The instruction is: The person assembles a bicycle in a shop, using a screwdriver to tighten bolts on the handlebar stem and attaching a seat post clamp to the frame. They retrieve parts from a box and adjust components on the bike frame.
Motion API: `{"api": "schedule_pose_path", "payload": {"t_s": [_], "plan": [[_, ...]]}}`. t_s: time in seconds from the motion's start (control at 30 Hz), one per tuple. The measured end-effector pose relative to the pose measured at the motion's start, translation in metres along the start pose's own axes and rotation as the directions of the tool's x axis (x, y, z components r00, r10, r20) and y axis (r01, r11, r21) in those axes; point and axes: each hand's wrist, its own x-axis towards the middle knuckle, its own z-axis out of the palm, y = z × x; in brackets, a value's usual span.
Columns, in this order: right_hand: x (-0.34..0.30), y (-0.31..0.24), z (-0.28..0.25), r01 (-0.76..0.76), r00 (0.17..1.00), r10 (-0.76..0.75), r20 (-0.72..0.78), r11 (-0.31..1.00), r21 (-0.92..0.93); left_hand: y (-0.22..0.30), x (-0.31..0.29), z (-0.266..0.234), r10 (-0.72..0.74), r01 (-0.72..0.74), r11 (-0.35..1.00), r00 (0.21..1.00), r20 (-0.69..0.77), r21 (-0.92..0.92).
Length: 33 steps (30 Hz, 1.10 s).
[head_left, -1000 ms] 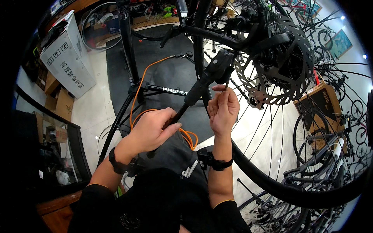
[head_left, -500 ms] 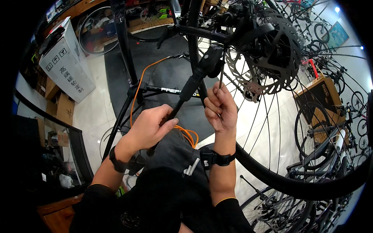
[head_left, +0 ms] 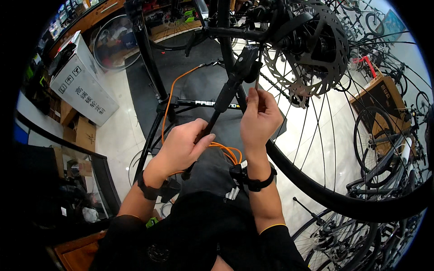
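My left hand (head_left: 183, 142) is wrapped round the lower leg of a black kickstand (head_left: 226, 97), which slants up to its hinged head beside the bicycle's rear hub. Just right of it, my right hand (head_left: 262, 115) pinches a thin metal hex key (head_left: 257, 84) between thumb and fingers. The key points upward at the kickstand's head; where its tip sits is hidden. A large silver disc rotor (head_left: 322, 74) hangs above and right of that hand. The black rear tyre (head_left: 312, 187) curves below and right of my right forearm.
A black repair stand (head_left: 156, 77) rises at left over a dark mat (head_left: 140, 81). An orange hose (head_left: 168, 101) loops across the mat and coils behind my hands. A white carton (head_left: 86, 86) stands far left, a brown carton (head_left: 384, 90) at right. Several bicycles (head_left: 343, 239) crowd the right side.
My right hand has rolled over, from curled fingers with the palm side showing to a pinch low on the hex key. My left hand keeps its grip. The whole view has shifted slightly.
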Motion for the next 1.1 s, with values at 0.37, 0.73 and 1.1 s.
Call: {"api": "schedule_pose_path", "payload": {"t_s": [0.37,0.73,1.1], "plan": [[0.015,0.009,-0.016,-0.113,0.961,0.03,0.275,0.95,0.291,-0.002,-0.002,-0.006,-0.012,0.012,0.999,1.0,-0.015,0.031],[0.008,0.007,-0.005,-0.04,0.982,0.015,0.186,0.991,0.131,0.004,0.0,-0.004,-0.051,0.052,0.997,0.998,-0.021,0.049],[0.017,0.017,-0.01,-0.236,0.924,0.051,0.378,0.855,0.462,-0.004,-0.002,-0.003,-0.013,0.014,1.0,0.999,-0.033,0.014]]}}
